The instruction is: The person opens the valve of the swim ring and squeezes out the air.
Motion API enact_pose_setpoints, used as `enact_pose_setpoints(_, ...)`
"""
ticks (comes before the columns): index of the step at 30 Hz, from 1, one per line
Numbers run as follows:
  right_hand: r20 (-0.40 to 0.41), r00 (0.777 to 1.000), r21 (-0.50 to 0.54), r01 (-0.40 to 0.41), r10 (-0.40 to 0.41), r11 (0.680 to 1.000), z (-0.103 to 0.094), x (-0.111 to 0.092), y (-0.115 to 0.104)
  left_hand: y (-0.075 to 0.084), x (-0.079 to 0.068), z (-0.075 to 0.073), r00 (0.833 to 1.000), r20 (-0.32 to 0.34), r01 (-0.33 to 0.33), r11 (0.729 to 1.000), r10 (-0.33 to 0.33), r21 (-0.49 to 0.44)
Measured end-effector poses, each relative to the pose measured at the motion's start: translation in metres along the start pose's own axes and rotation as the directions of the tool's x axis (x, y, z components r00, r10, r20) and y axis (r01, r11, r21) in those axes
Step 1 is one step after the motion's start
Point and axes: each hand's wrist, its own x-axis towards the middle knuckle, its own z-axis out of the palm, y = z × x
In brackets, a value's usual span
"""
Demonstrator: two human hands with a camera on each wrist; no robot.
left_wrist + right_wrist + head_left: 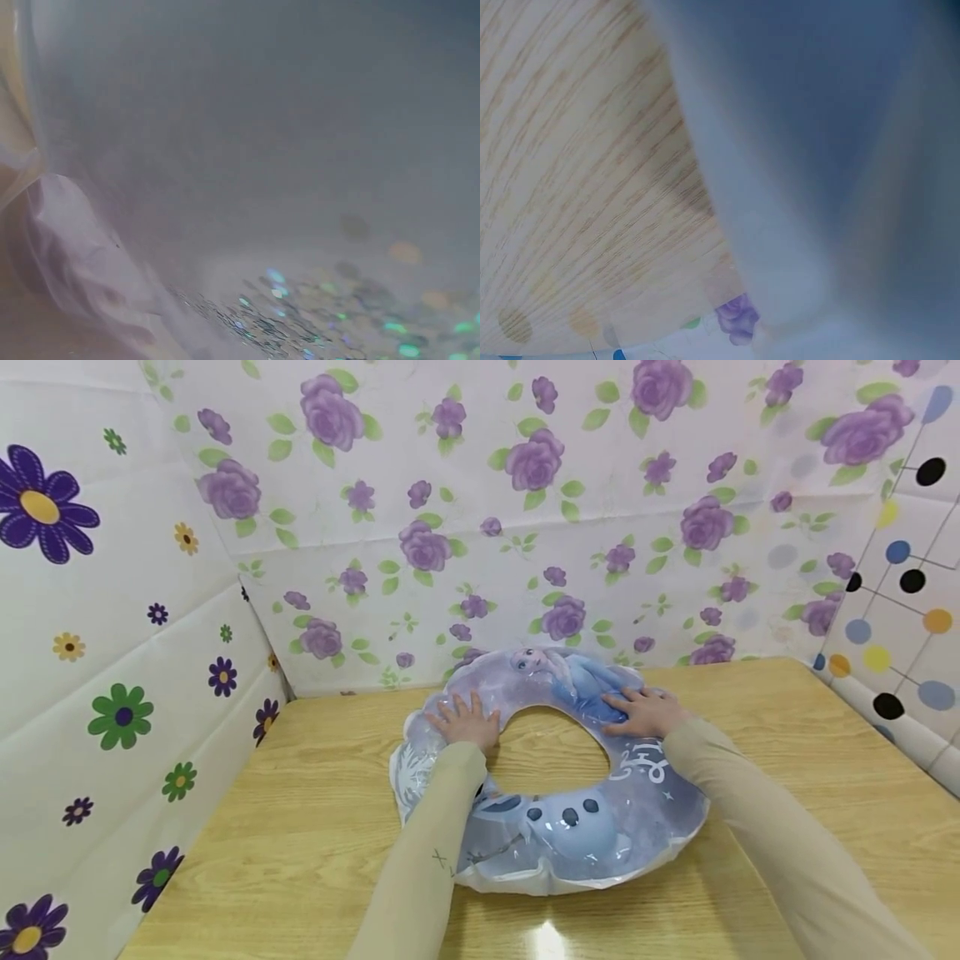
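An inflated swim ring (pixel 525 852) lies on the wooden table, blue-lilac with a snowman, a figure in blue and white lettering printed on it. My left hand (pixel 467 724) rests on the ring's left side with fingers spread. On its right side, beside the figure, my right hand (pixel 643 713) lies flat with the fingers pointing inward. In the left wrist view the ring's plastic surface (pixel 247 135) fills most of the picture, with glitter at the bottom. The right wrist view shows a blurred edge of the ring (pixel 780 187); neither wrist view shows fingers.
The wooden table (pixel 300 852) reaches beyond the ring on both sides. Behind it hangs a sheet with purple roses (pixel 450 527). A flower-patterned sheet (pixel 150 635) borders the left, and a dotted sheet (pixel 911 635) the right.
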Motion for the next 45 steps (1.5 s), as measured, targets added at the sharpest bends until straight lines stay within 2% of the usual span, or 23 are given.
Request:
enact_pose_setpoints(6, 0.020, 1.000, 0.001, -0.006, 0.006, 1.000, -0.0015, 0.0016, -0.0008, -0.0021, -0.0001, -0.0013, 1.000, 0.012, -0.005, 0.999, 0.005, -0.040)
enact_pose_setpoints(23, 0.037, 0.999, 0.002, -0.009, 0.009, 1.000, 0.0018, 0.0016, -0.0016, -0.0020, 0.0033, 0.0045, 0.999, 0.023, -0.023, 0.998, 0.024, -0.060)
enact_pose_setpoints(45, 0.065, 0.998, 0.000, 0.009, -0.009, 1.000, -0.0015, 0.0006, -0.0022, 0.0016, -0.0008, -0.0003, 0.999, 0.018, -0.031, 0.999, 0.031, -0.023)
